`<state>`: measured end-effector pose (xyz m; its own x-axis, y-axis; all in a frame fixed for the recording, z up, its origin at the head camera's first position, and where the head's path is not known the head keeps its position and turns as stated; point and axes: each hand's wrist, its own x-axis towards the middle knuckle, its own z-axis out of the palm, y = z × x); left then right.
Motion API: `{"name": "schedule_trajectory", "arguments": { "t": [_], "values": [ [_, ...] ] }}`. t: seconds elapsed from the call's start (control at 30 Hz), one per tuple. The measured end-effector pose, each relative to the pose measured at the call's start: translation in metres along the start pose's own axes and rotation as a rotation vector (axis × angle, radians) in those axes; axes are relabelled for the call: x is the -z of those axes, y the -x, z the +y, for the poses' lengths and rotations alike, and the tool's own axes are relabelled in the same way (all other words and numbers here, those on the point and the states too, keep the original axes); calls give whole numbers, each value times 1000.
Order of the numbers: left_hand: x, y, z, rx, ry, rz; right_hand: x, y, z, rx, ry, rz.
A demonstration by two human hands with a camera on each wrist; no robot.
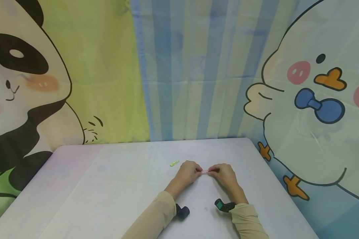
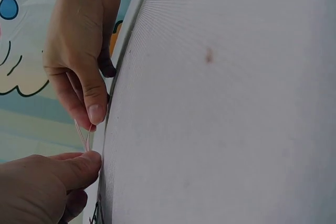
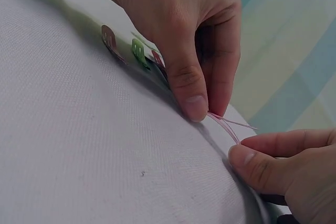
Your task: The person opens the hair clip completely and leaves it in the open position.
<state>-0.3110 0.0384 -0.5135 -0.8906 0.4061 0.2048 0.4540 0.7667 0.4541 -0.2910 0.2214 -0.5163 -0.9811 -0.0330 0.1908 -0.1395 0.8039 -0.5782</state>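
Observation:
A thin pink snap hair clip (image 1: 204, 171) spans the gap between both hands above the white table. My left hand (image 1: 189, 172) pinches one end of it between thumb and fingertips, and my right hand (image 1: 225, 175) pinches the other. Seen in the right wrist view, the pink clip (image 3: 227, 126) has its thin strips spread apart near the left fingertips. The left wrist view also shows the strips of the clip (image 2: 86, 139) splitting toward the right hand. Fingertips cover both ends. Beyond the left hand lies a green hair clip (image 1: 174, 163).
In the right wrist view, a brown clip (image 3: 108, 38), a green clip (image 3: 138, 51) and a reddish one (image 3: 157, 57) are near the left hand. The white table (image 1: 86, 186) ends at a wall of printed cloth (image 1: 185, 69). Dark wrist devices sit by both sleeves.

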Motion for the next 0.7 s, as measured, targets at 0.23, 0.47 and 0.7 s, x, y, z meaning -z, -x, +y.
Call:
{"name": "schedule_trajectory", "arguments": {
  "t": [0.23,0.47,0.7],
  "values": [
    [-3,-4,1,18,5,-7,0,-1,-1,-15,9,-6],
    [-4,-5,3,63,26,-30,0,-1,-2,-19,14,-12],
    [-3,-7,4,81,52,-46,-1,-2,-2,-13,8,-15]
  ]
}}
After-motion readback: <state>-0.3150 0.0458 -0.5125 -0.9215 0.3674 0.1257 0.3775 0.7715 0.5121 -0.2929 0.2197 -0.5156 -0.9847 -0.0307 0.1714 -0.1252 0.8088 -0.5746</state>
